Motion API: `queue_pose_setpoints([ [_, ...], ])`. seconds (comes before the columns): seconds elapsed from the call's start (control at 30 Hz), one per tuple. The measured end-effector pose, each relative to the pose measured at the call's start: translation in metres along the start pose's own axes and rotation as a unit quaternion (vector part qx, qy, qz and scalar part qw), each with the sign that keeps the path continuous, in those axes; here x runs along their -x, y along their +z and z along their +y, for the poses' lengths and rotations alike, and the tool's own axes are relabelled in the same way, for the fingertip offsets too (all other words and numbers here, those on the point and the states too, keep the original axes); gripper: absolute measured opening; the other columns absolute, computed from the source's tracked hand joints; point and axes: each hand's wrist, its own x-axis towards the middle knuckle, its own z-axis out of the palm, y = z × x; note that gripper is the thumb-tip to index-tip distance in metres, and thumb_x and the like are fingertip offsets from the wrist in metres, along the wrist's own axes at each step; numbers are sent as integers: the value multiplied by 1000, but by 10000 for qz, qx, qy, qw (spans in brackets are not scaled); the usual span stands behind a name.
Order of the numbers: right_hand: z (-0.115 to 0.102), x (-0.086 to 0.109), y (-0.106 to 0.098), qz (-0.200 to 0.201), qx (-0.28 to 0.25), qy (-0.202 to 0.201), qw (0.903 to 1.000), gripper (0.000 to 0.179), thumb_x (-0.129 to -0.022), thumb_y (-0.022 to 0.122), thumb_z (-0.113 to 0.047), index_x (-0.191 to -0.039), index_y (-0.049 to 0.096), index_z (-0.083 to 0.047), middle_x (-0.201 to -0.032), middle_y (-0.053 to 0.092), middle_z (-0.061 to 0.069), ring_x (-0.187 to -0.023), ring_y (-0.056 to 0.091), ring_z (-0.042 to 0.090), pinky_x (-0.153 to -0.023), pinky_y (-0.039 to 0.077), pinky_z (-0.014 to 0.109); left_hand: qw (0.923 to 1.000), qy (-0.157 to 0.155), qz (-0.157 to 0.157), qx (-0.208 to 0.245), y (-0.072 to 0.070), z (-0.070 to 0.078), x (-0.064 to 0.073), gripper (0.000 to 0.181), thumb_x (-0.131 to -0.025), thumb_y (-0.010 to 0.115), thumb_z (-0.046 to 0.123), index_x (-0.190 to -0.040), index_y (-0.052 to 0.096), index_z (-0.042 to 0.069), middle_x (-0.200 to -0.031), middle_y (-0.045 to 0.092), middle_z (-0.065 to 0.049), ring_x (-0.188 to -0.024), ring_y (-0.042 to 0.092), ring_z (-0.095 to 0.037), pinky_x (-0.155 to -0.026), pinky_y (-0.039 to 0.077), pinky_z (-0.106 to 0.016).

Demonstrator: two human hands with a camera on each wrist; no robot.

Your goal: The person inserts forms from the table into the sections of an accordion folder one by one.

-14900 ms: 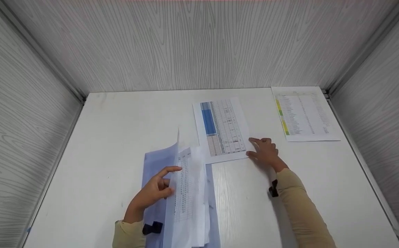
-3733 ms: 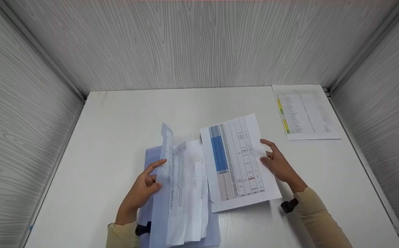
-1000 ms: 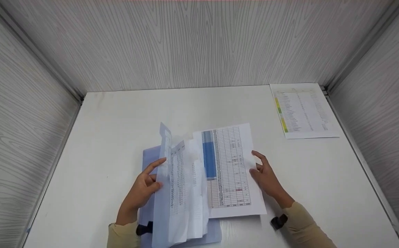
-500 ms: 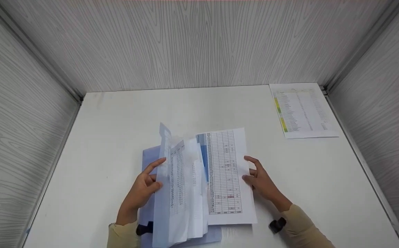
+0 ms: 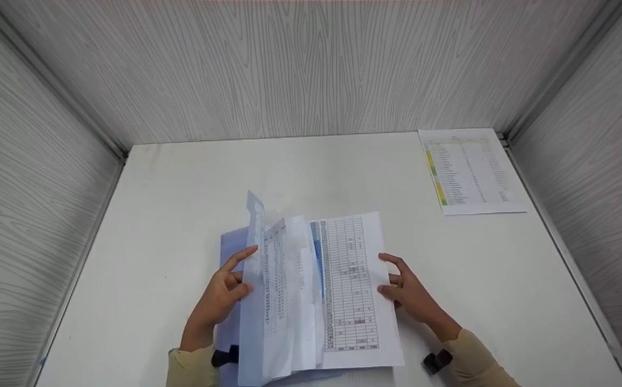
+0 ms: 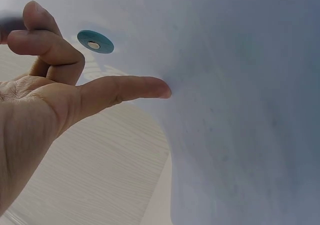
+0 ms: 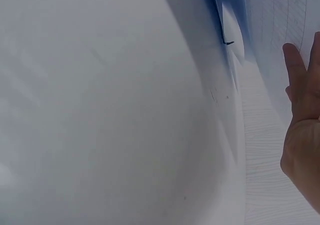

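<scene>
A translucent blue plastic document folder (image 5: 252, 322) lies spread near the table's front, its front panel raised. My left hand (image 5: 219, 295) holds that panel by its edge, with index finger and thumb against it. In the left wrist view the thumb touches the plastic near a round teal snap button (image 6: 95, 41). Several printed papers (image 5: 305, 301) stand inside the folder. At their right, my right hand (image 5: 407, 290) pinches the outer edge of a printed table sheet (image 5: 351, 290). The sheet's left side, with a blue column, is partly hidden behind the folder's papers.
Another printed sheet (image 5: 472, 172) with a yellow and green strip lies at the table's back right corner. Grey wood-patterned panels (image 5: 289, 70) enclose the white table (image 5: 182, 183) at the back and both sides.
My right hand has brought the table sheet from the back middle to the folder, then left and nearer, its blue column slipping behind the papers. My left hand still holds up the panel.
</scene>
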Motion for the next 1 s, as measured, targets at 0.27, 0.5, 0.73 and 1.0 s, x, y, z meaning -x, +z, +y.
queue_pose_setpoints([
  [0.27,-1,4,-4,-233,-217,83,9995,75,-91,60,-7,-151,17,-20,-115,66,21,-85,71,27,-58,56,34,9999,-54,68,135,0,0,0,68,-87,49,-8,-149,20,-3,-106,68,-22,-89,70,-23,-70,56,-30],
  [0.5,-2,-2,-2,-376,-66,59,9993,74,-91,61,-9,-150,19,-22,-115,66,21,-84,71,27,-59,56,33,9999,-128,22,94,0,1,1,69,-88,50,-7,-149,18,-4,-105,67,-23,-86,68,-16,-68,54,-27],
  [0.73,-4,-15,7,-446,150,17,9989,74,-91,61,-10,-151,20,-23,-113,67,20,-82,71,25,-58,54,31,10000,-96,15,-13,0,2,-1,69,-88,50,-6,-149,19,-5,-103,67,-24,-85,67,-15,-67,52,-25],
  [1.0,-7,-34,22,-642,246,31,9976,74,-92,59,-10,-152,18,-25,-116,67,17,-82,70,21,-59,53,30,10000,-44,-18,-63,0,1,0,68,-88,50,-6,-149,19,-4,-105,65,-29,-87,69,-20,-69,55,-29],
])
